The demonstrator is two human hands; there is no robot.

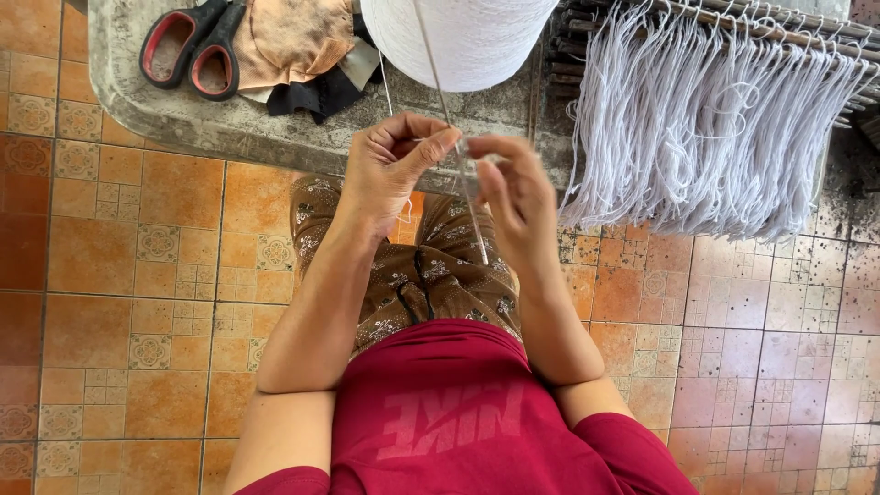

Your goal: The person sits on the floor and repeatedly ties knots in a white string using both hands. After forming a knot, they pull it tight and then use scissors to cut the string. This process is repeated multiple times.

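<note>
Hands: left hand [390, 165], right hand [513, 197] pinch thin rod [467, 197] below white yarn cone [458, 37].

Cut off by the top edge: upper part of the white yarn cone [458, 37], handles of the scissors [188, 46], far end of the rod [752, 23] carrying the hanging strings [706, 128]. Blurred between the fingertips [477, 170]: thin needle [472, 202], hold unclear. Hidden under cloth scraps [302, 46]: scissor blades.
</note>
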